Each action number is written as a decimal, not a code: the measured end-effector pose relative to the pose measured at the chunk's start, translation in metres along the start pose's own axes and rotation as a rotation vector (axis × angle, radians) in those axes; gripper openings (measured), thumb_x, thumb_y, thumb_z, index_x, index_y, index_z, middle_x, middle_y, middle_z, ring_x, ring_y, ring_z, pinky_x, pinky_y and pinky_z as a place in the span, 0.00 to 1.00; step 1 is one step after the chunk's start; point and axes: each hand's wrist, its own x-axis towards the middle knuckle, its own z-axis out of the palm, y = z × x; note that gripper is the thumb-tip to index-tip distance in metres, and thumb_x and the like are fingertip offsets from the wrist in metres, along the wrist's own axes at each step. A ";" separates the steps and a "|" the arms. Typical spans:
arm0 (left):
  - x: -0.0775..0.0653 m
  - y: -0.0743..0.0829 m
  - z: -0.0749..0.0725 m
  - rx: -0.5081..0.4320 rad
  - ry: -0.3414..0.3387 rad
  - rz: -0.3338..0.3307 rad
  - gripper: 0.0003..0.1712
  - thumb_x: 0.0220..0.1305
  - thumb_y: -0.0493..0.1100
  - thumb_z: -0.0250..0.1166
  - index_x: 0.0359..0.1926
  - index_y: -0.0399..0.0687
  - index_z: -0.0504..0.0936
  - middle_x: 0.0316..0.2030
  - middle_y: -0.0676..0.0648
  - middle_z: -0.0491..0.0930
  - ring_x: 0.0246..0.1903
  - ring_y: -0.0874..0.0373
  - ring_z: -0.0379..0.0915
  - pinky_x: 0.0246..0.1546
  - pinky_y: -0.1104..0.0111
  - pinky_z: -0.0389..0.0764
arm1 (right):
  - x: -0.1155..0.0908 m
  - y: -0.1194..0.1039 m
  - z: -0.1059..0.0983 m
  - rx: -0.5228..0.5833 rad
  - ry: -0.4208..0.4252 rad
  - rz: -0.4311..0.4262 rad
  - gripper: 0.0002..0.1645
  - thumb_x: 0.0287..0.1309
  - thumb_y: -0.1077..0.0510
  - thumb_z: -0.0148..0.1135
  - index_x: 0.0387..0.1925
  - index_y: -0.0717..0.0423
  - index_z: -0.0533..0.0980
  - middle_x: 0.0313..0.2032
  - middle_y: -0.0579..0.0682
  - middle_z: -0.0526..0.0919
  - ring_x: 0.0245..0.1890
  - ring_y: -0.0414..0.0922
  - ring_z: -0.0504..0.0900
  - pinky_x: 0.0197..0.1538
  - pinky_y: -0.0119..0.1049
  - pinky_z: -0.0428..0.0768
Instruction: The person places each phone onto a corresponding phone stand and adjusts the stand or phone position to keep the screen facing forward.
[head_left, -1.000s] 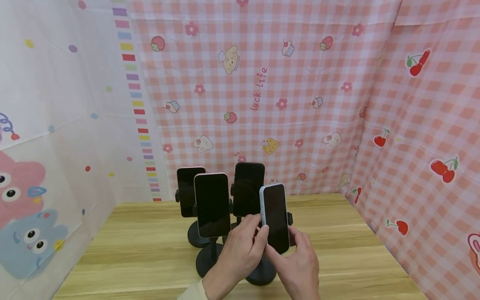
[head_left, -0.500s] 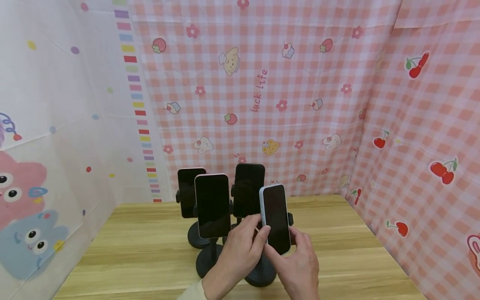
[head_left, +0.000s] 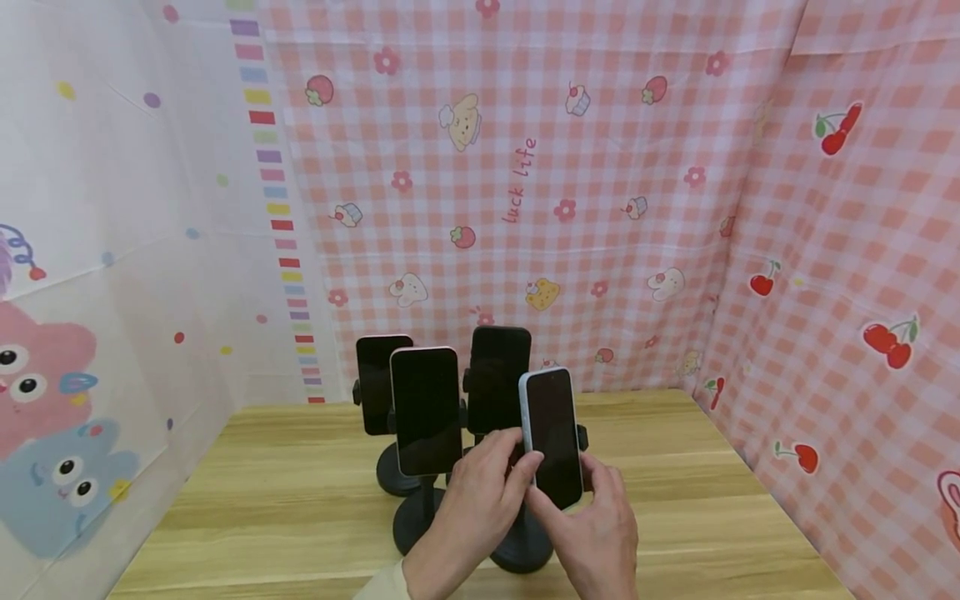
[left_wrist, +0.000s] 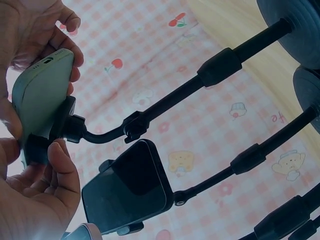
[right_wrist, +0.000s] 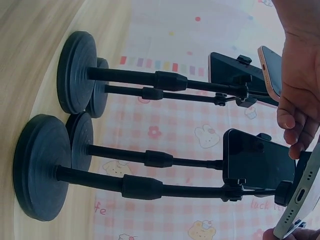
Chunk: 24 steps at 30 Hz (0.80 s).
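Observation:
A smartphone with a dark screen and pale blue sides sits in a black phone holder, leaning slightly. My left hand grips its left edge, thumb at the front and fingers behind, by the clamp. My right hand holds the lower right part, its thumb across the bottom corner and fingers along the right side. In the left wrist view, both hands surround the phone's lower end, where the charging port shows. The right wrist view shows the holder's round base and pole, with most of my right hand out of frame.
Three more dark-screened phones stand in holders: a front-left phone, a back-left phone and a back-right phone close behind my hands. Their bases crowd together on the wooden table. A checked cloth hangs behind.
Both hands keep their grip on the phone, with only a tiny shift of the left thumb. The head view has moved slightly; the other phones stay put.

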 end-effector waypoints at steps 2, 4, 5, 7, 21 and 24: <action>0.000 0.000 0.000 -0.008 0.006 0.006 0.20 0.65 0.58 0.50 0.51 0.55 0.72 0.38 0.58 0.73 0.32 0.66 0.68 0.34 0.71 0.73 | 0.000 0.000 0.000 -0.001 -0.002 0.005 0.58 0.26 0.19 0.59 0.53 0.55 0.70 0.41 0.50 0.70 0.41 0.47 0.70 0.43 0.44 0.67; 0.001 -0.001 0.000 -0.009 0.014 0.015 0.21 0.64 0.59 0.49 0.50 0.54 0.73 0.37 0.58 0.73 0.31 0.66 0.68 0.33 0.72 0.73 | 0.000 -0.001 0.000 -0.003 -0.002 0.010 0.58 0.26 0.19 0.59 0.53 0.56 0.69 0.41 0.50 0.70 0.41 0.48 0.69 0.42 0.43 0.67; 0.001 -0.001 0.000 -0.008 0.018 0.019 0.21 0.64 0.60 0.49 0.49 0.54 0.73 0.37 0.58 0.73 0.31 0.66 0.68 0.32 0.72 0.73 | 0.000 -0.001 0.001 -0.003 -0.001 0.012 0.59 0.26 0.19 0.59 0.53 0.56 0.69 0.40 0.50 0.69 0.41 0.48 0.69 0.41 0.43 0.67; 0.001 -0.001 0.000 -0.004 0.025 0.025 0.21 0.64 0.60 0.49 0.48 0.53 0.73 0.36 0.58 0.73 0.30 0.66 0.68 0.32 0.72 0.72 | 0.000 -0.001 0.001 -0.006 0.002 0.015 0.59 0.26 0.18 0.58 0.54 0.56 0.69 0.40 0.50 0.69 0.41 0.48 0.69 0.40 0.42 0.66; 0.003 0.000 -0.003 -0.035 -0.001 -0.015 0.20 0.62 0.61 0.51 0.46 0.56 0.74 0.32 0.60 0.72 0.28 0.66 0.68 0.30 0.73 0.72 | -0.001 -0.001 0.001 -0.020 0.025 0.009 0.61 0.24 0.17 0.56 0.54 0.56 0.69 0.40 0.50 0.69 0.40 0.48 0.69 0.40 0.42 0.66; 0.003 0.000 -0.003 -0.037 -0.004 -0.020 0.20 0.61 0.62 0.51 0.45 0.56 0.74 0.32 0.60 0.72 0.28 0.66 0.68 0.30 0.73 0.72 | -0.001 0.000 0.001 -0.023 0.036 0.001 0.61 0.24 0.16 0.55 0.53 0.56 0.69 0.40 0.50 0.69 0.40 0.48 0.69 0.39 0.42 0.66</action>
